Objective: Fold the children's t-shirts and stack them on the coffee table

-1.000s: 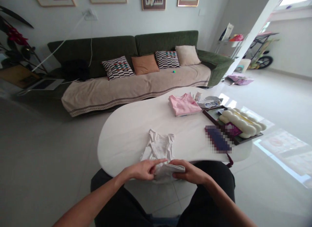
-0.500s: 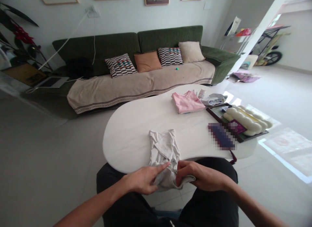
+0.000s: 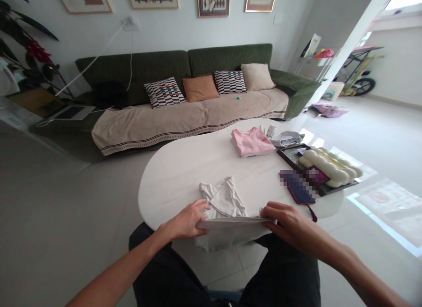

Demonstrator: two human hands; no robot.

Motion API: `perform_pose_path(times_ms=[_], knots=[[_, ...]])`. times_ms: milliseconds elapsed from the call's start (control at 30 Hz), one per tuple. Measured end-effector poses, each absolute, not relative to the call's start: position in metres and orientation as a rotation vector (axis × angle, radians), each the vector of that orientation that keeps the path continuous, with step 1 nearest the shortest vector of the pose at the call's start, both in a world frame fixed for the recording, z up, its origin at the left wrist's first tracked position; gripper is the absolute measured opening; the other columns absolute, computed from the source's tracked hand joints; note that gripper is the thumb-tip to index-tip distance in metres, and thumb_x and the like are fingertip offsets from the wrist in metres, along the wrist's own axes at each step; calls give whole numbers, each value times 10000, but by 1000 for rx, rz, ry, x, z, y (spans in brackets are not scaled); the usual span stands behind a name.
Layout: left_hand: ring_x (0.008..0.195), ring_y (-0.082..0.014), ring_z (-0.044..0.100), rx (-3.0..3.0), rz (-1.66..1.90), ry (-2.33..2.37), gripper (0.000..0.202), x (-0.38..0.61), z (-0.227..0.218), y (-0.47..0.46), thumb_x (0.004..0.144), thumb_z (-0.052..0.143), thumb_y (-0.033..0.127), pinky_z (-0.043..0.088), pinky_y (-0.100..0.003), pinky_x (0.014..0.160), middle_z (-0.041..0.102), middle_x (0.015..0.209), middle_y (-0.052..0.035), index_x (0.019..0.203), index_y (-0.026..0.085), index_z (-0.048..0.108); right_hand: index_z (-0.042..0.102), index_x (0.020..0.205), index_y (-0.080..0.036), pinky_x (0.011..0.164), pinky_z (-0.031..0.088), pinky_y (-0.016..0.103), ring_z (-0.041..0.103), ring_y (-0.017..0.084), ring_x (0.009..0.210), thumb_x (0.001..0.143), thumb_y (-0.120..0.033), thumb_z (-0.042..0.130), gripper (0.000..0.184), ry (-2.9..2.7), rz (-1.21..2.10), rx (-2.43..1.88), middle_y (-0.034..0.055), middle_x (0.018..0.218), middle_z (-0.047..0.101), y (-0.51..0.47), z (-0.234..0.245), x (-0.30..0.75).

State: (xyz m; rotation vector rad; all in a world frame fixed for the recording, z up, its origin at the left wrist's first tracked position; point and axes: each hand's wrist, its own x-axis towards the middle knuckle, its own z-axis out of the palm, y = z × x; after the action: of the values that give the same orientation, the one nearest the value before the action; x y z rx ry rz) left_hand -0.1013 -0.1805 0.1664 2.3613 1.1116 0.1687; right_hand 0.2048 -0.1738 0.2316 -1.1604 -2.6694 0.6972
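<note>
A light grey garment [image 3: 224, 199] lies partly folded at the near edge of the white table [image 3: 171, 166], its lower part hanging over toward my lap. My left hand [image 3: 188, 220] pinches the left end of its raised straight edge between thumb and fingers. At the right end of that same edge, my right hand [image 3: 282, 215] is closed on the cloth. Between my hands the edge is stretched nearly taut. The far part of the garment has a folded-in flap. What kind of garment it is I cannot tell.
A folded pink top [image 3: 252, 141] lies at the table's far side, with a crumpled plastic package [image 3: 286, 138] beside it. To the right are a phone [image 3: 299, 187] with a strap and a dark tray [image 3: 290, 156] holding a cream bumpy object [image 3: 329, 166]. A green sofa [image 3: 231, 56] stands behind.
Both hands have moved apart, the right one outward and up, and now hold the garment's near edge stretched between them. The left hand has gone from pointing over the cloth to pinching it.
</note>
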Motion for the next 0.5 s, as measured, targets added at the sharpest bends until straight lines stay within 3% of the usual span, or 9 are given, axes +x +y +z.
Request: perform_pose_path(times_ms=[200,333,433,500], knots=[[1253,-216,311,2281,145,1240,95,-148,203,-210,709,620,286,290,-315,1011,480,1270,-41,730,194,630,530,689,-193,554,351,236,495,115,583,818,-323,491,187,-2738,504,-1208,14,683,516,-173,234,234],[1268,-223,273,2384,194,1357,111,-167,200,-193,748,561,274,256,-354,1020,457,1295,-64,743,190,633,567,762,-190,633,393,229,539,123,697,805,-307,506,139,-2835,574,-1094,41,857,560,-138,239,226],[1121,-231,431,2415,238,1504,168,-178,205,-140,711,597,334,329,-341,940,584,1114,-97,697,170,632,601,780,-154,769,379,251,537,159,856,765,-263,560,117,-2878,331,-1146,78,960,582,-76,243,199],[845,-177,537,2363,238,1693,239,-187,228,-96,699,598,386,406,-269,769,642,853,-63,673,149,616,611,848,-118,758,367,278,532,177,831,780,-249,544,162,-2783,125,-1363,92,870,609,-28,259,178]])
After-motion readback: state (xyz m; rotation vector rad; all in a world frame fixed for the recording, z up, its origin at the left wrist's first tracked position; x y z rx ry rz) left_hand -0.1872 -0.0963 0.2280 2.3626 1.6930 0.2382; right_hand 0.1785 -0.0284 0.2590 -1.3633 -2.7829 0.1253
